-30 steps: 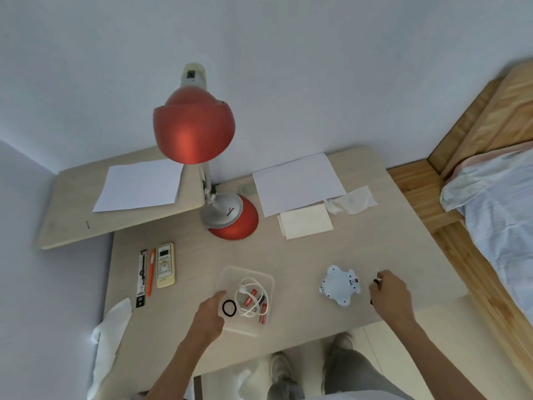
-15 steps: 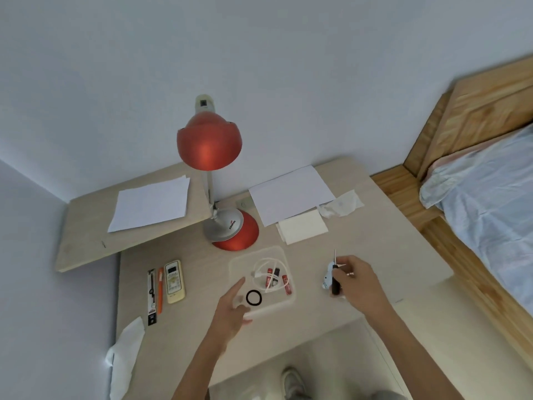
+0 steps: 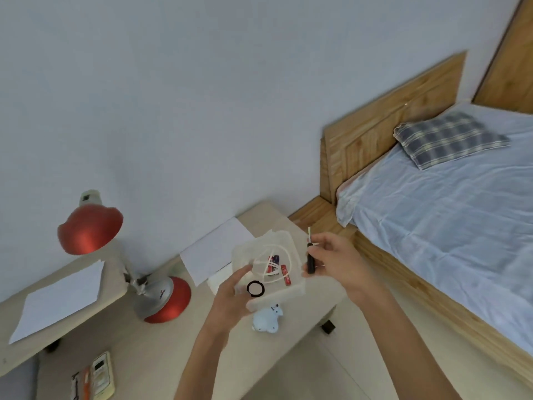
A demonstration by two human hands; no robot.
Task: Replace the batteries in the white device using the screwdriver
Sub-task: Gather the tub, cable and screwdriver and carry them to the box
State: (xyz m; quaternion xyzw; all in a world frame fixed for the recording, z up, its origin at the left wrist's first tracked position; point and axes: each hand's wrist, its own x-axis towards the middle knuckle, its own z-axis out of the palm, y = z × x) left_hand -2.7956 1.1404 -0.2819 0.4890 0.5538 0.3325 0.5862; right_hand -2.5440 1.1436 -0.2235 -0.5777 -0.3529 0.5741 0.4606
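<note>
My left hand [image 3: 230, 301] holds a clear plastic box [image 3: 291, 249] lifted off the desk. Inside lie red batteries [image 3: 277, 267], a white cable and a black ring [image 3: 255, 289]. My right hand [image 3: 334, 261] grips a small screwdriver [image 3: 310, 255] with a black handle, its tip pointing up, just right of the box. The white bear-shaped device [image 3: 266, 319] lies on the desk [image 3: 161, 347] below the box, under neither hand.
A red desk lamp [image 3: 115, 255] stands at the left. White paper sheets [image 3: 213, 249] lie behind the box. A remote control [image 3: 101, 376] and pens sit at the desk's near left. A wooden bed [image 3: 432, 215] with blue sheets is on the right.
My left hand has lifted the clear box off the desk. The right hand moved up and right with the screwdriver, away from the white device. The camera swung to the right.
</note>
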